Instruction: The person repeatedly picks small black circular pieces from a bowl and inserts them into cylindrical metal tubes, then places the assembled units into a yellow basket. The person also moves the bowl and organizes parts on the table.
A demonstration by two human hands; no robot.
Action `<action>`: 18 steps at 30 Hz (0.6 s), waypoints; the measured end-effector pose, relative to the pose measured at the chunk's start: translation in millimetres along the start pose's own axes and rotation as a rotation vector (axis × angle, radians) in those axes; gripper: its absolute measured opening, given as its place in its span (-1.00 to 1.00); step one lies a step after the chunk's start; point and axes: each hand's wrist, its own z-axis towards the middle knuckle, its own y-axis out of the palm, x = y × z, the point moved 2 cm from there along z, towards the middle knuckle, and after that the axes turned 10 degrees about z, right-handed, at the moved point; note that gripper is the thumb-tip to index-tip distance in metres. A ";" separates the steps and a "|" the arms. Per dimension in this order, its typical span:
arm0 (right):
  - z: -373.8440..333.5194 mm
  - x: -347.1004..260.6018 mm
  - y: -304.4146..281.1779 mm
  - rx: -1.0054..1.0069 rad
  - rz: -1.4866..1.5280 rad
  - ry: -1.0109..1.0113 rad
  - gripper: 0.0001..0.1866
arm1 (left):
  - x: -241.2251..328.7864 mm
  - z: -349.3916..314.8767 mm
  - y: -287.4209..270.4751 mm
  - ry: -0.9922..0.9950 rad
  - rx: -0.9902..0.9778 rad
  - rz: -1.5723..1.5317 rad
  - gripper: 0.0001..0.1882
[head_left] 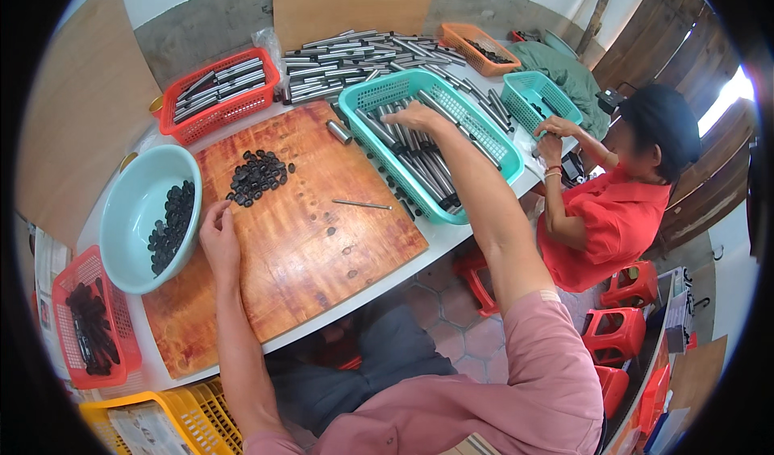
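Observation:
My right hand [414,117] reaches over the teal basket [351,100], its fingers closed at the upper end of a metal tube among many silvery tubes [431,171]. On the wooden board [310,274], my left hand [218,228] rests near the teal bowl, fingers curled; whatever they may hold is hidden. Just beyond it lies a pile of small black oval pieces [260,177]. A thin metal rod [362,204] lies on the board, to the right of that pile. One short, thick metal tube [339,132] lies by the basket's left side.
More black pieces fill part of the teal bowl [121,213]. A red basket [266,96] and a heap [322,72] hold more tubes. Black gloves lie in another red basket [121,318]. At right, a co-worker in red [605,221] handles something by a small teal basket [556,92].

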 end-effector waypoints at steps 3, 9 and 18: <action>19.3 9.3 18.1 -0.038 -0.085 0.051 0.30 | -1.3 -0.3 5.4 0.015 -0.001 -0.028 -0.76; 5.5 -9.9 30.3 0.015 -0.308 0.051 0.12 | -0.3 1.0 2.5 0.046 0.011 -0.012 -0.80; -4.4 7.5 16.6 0.153 -0.282 -0.032 -0.24 | -3.8 2.4 5.6 0.033 0.019 -0.022 -0.80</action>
